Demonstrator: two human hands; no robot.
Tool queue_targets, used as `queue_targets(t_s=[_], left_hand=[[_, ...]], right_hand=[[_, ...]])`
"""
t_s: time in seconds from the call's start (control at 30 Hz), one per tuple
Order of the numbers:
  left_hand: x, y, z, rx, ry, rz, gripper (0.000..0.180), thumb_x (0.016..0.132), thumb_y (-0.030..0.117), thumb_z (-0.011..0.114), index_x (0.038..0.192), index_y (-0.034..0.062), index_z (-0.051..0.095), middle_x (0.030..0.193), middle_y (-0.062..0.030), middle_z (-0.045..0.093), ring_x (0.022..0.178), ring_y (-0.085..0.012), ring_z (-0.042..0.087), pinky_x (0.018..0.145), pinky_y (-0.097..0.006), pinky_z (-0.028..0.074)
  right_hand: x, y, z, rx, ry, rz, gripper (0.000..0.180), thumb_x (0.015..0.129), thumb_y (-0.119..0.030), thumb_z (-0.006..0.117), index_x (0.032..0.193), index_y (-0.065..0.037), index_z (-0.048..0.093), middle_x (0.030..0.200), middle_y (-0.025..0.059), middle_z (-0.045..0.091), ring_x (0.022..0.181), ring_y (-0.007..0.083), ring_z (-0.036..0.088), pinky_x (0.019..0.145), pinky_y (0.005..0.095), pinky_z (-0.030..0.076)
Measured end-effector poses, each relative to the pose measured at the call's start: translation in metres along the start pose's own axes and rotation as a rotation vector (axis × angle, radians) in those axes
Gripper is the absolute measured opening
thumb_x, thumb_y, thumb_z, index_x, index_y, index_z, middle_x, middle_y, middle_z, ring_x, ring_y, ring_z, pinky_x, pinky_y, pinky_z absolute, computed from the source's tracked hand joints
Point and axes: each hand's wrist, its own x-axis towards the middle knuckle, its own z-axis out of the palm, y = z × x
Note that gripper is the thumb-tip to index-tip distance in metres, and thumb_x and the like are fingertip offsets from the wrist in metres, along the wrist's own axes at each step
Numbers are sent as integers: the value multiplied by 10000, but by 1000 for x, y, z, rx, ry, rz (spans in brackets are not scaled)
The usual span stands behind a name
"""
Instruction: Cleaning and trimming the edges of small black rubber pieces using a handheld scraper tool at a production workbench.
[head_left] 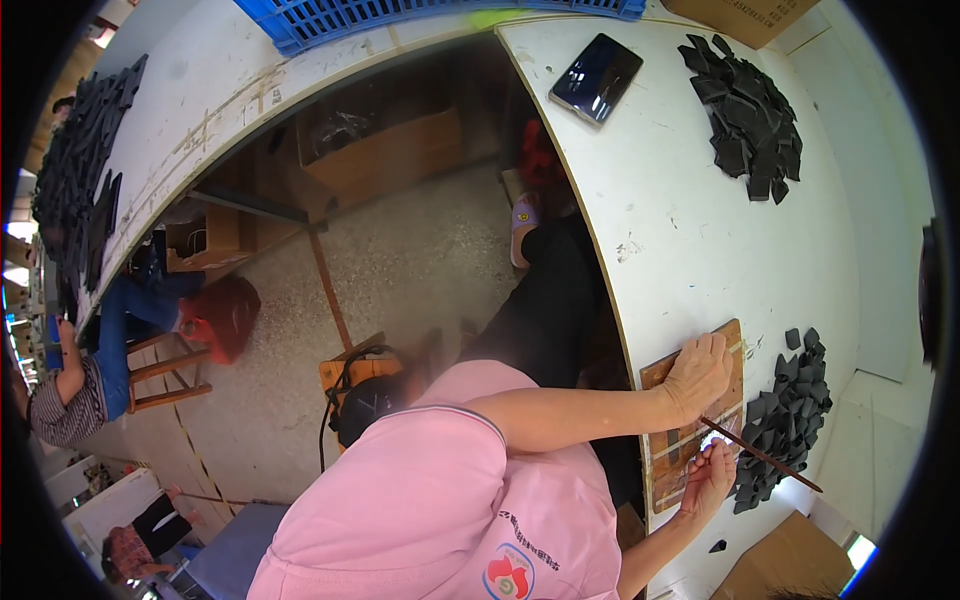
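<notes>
While the left hand sits on the wooden board, the right hand is bent in over the lower end of it, so the step in hand looks like small, close work on the board. The next move seems to call for one hand to steady the board and the other to go slowly. The left fingers are bunched up and point down at the wood, with little room between them; I cannot tell if they pinch anything. The right fingers are curled close to the thumb, just beside a thin brown stick. I cannot tell if they hold the stick or something tiny. The stick slants from the board out over a pile of small black bits. The board lies at the edge of the white tabletop, beside the bits. Farther up are a phone and another black pile
</notes>
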Motion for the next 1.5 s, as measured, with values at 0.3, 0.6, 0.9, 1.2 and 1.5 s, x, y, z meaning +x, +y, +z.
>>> queue_targets(t_s=[0.3,0.6,0.9,1.2,1.5], left_hand=[[1,2,12,-1,56,69,121,632,117,533,706,22,524,729,-76,457,712,-200,473,562,-300,389],[-9,-16,-59,-1518,-563,-604,137,858,182,538,811,53,533,669,14,525,554,-45,460,500,-176,380],[-42,21,-66,-1206,-424,-256,116,876,139,523,805,52,494,684,48,486,594,1,414,510,-147,343],[-24,26,-79,-1685,-1092,-571,205,843,166,547,951,-8,538,763,-60,592,604,-106,552,544,-202,449],[-22,33,-73,-1421,-1194,-523,114,761,63,633,835,-5,579,688,-41,590,569,-81,557,523,-179,450]], right_hand=[[-25,-10,15,-274,89,-28,130,851,-135,545,859,-5,556,654,5,516,536,56,457,465,162,369],[-59,-22,72,-395,-10,-288,156,836,-134,551,888,11,575,737,1,547,641,56,480,576,189,397],[-67,-15,73,-305,149,-439,186,742,-98,646,886,0,578,699,2,533,611,82,505,563,209,414],[-69,-1,15,643,-306,6,220,776,-160,614,924,1,596,782,50,614,611,85,546,500,213,421],[-65,6,6,688,-317,34,219,754,-128,603,920,14,590,755,47,606,602,100,546,487,217,402]])
